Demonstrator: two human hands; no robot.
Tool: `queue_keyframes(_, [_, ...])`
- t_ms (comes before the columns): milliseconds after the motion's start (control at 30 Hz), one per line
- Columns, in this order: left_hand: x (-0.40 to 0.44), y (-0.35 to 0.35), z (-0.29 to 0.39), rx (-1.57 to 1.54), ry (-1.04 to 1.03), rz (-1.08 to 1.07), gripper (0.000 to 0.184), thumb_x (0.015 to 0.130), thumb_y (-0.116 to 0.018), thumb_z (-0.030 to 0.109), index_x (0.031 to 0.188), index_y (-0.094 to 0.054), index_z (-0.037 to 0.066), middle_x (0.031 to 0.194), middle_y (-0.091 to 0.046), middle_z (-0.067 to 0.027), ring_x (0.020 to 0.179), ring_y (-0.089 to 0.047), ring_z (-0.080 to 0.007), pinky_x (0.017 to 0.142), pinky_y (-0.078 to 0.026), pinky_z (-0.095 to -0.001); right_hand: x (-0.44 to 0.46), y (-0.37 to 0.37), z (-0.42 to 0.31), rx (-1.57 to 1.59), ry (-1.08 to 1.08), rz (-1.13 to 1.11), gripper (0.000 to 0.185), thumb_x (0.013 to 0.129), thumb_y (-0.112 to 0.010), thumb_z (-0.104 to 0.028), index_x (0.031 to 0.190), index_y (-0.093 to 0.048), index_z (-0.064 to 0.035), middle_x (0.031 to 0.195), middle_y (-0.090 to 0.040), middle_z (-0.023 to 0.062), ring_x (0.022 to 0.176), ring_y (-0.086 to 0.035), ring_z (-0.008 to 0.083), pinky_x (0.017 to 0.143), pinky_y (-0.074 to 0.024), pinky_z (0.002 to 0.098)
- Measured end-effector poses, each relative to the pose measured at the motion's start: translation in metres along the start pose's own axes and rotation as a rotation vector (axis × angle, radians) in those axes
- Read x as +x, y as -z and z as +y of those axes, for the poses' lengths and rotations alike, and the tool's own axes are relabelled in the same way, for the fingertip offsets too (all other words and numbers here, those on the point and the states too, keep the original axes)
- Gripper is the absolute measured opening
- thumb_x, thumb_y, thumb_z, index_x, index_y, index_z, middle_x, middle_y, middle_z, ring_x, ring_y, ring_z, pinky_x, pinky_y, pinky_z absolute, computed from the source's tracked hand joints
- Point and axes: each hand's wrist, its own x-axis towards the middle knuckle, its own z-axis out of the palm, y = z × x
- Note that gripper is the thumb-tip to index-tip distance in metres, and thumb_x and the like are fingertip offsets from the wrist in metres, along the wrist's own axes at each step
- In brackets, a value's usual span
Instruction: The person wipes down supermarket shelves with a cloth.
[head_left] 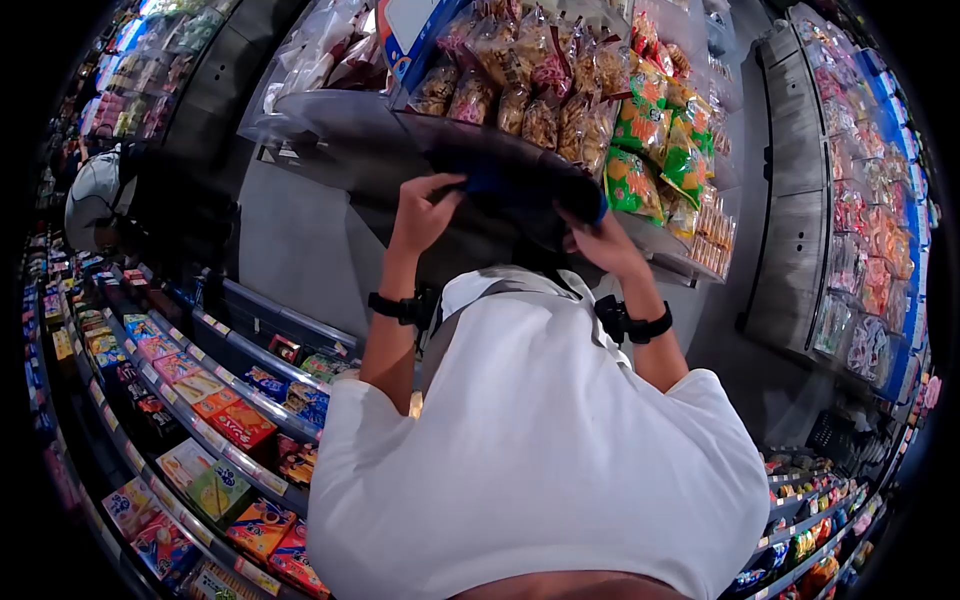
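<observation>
A dark blue cloth-like item [510, 195] stretches between my two hands, below the front edge of a bin of bagged snacks [540, 90]. My left hand [428, 210] pinches its left end with thumb and fingers together. At its right end my right hand [600, 240] is closed on it, with the fingers partly hidden in dark shadow. The lower part of the item merges with the dark area beneath the bin. Black bands with small devices sit on both wrists.
Green and orange snack bags [660, 140] fill the bin's right part. Shelves with boxed snacks [240, 425] curve along the left. Another display of packets [865, 220] stands at the right. A person in a light top [97, 195] is at the far left.
</observation>
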Motion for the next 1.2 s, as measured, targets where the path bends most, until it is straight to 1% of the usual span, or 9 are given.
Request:
queue_keyframes(167, [-0.003, -0.023, -0.056, 0.067, 0.165, 0.011, 0.013, 0.077, -0.062, -0.006, 0.085, -0.071, -0.003, 0.076, -0.066, -0.0116, 0.068, -0.063, -0.0173, 0.065, -0.047, -0.0275, 0.004, 0.001, 0.01, -0.068, -0.144, 0.01, 0.036, 0.099, -0.061, -0.034, 0.119, -0.059, -0.0032, 0.078, -0.063, 0.0053, 0.059, -0.062, 0.0135, 0.058, -0.0565, 0.0299])
queue_keyframes(367, [-0.032, -0.044, -0.06, 0.245, 0.055, -0.018, 0.018, 0.08, -0.061, -0.004, 0.095, -0.071, 0.001, 0.087, -0.066, -0.0174, 0.076, -0.064, -0.0325, 0.075, -0.051, -0.0357, 0.016, 0.01, 0.04, -0.36, -0.232, -0.073, 0.048, 0.098, -0.059, -0.047, 0.106, -0.061, 0.0, 0.075, -0.064, 0.0077, 0.065, -0.065, 0.0166, 0.062, -0.0559, 0.031])
queue_keyframes(500, [-0.056, -0.042, -0.051, 0.313, -0.037, -0.042, 0.032, 0.08, -0.062, 0.0, 0.112, -0.069, 0.004, 0.105, -0.065, -0.0218, 0.1, -0.061, -0.0393, 0.088, -0.051, -0.042, 0.034, -0.003, 0.045, -0.644, -0.248, -0.118, 0.061, 0.095, -0.055, -0.058, 0.107, -0.06, 0.0015, 0.064, -0.061, 0.0096, 0.062, -0.064, 0.0184, 0.061, -0.0502, 0.035])
queue_keyframes(633, [-0.068, -0.031, -0.047, 0.427, 0.062, -0.081, 0.04, 0.082, -0.059, 0.002, 0.122, -0.065, 0.002, 0.112, -0.064, -0.0242, 0.109, -0.057, -0.0412, 0.096, -0.049, -0.0436, 0.056, -0.026, 0.06, -0.627, -0.03, -0.155, 0.052, 0.093, -0.06, -0.045, 0.125, -0.058, -0.0044, 0.103, -0.069, 0.0259, 0.096, -0.066, 0.0445, 0.084, -0.053, 0.0449])
queue_keyframes(800, [-0.06, -0.026, -0.057, 0.462, 0.026, 0.037, 0.041, 0.08, -0.06, 0.003, 0.12, -0.062, -0.002, 0.115, -0.061, -0.0269, 0.107, -0.058, -0.044, 0.094, -0.049, -0.0472, 0.079, -0.064, 0.043, -0.465, 0.393, -0.152, 0.043, 0.09, -0.066, -0.025, 0.128, -0.057, -0.0053, 0.126, -0.061, 0.024, 0.117, -0.057, 0.0417, 0.098, -0.047, 0.0438])
queue_keyframes(933, [-0.056, -0.04, -0.053, 0.462, -0.007, 0.039, 0.041, 0.078, -0.062, 0.005, 0.119, -0.061, -0.001, 0.111, -0.062, -0.0258, 0.106, -0.058, -0.0432, 0.092, -0.05, -0.0472, 0.073, -0.064, 0.051, -0.5, 0.544, -0.087, 0.043, 0.092, -0.065, -0.028, 0.127, -0.057, -0.0041, 0.12, -0.063, 0.0245, 0.112, -0.059, 0.0431, 0.095, -0.0479, 0.0441])
queue_keyframes(1067, [-0.052, -0.058, -0.043, 0.48, -0.102, -0.052, 0.041, 0.078, -0.062, 0.005, 0.118, -0.061, 0.001, 0.111, -0.062, -0.0216, 0.106, -0.058, -0.0396, 0.092, -0.05, -0.0447, 0.044, -0.031, 0.038, -0.468, 0.306, -0.211, 0.047, 0.093, -0.063, -0.038, 0.128, -0.057, -0.0052, 0.118, -0.065, 0.024, 0.111, -0.06, 0.0426, 0.093, -0.0482, 0.0449])
queue_keyframes(1133, [-0.046, -0.063, -0.026, 0.445, -0.09, -0.19, 0.041, 0.078, -0.061, 0.006, 0.119, -0.061, 0.002, 0.111, -0.061, -0.0203, 0.106, -0.057, -0.0386, 0.092, -0.05, -0.0443, 0.025, -0.006, 0.018, -0.674, -0.121, -0.322, 0.05, 0.095, -0.058, -0.046, 0.128, -0.058, -0.0076, 0.117, -0.066, 0.0223, 0.11, -0.061, 0.0414, 0.093, -0.0483, 0.0452])
queue_keyframes(1200, [-0.05, -0.075, -0.022, 0.439, -0.135, -0.342, 0.043, 0.08, -0.061, 0.008, 0.122, -0.06, 0.005, 0.116, -0.06, -0.0185, 0.107, -0.057, -0.037, 0.094, -0.049, -0.0442, 0.011, 0.008, 0.026, -0.684, -0.075, -0.26, 0.049, 0.095, -0.058, -0.047, 0.127, -0.059, -0.0086, 0.115, -0.067, 0.0215, 0.108, -0.062, 0.0413, 0.092, -0.0487, 0.0452])
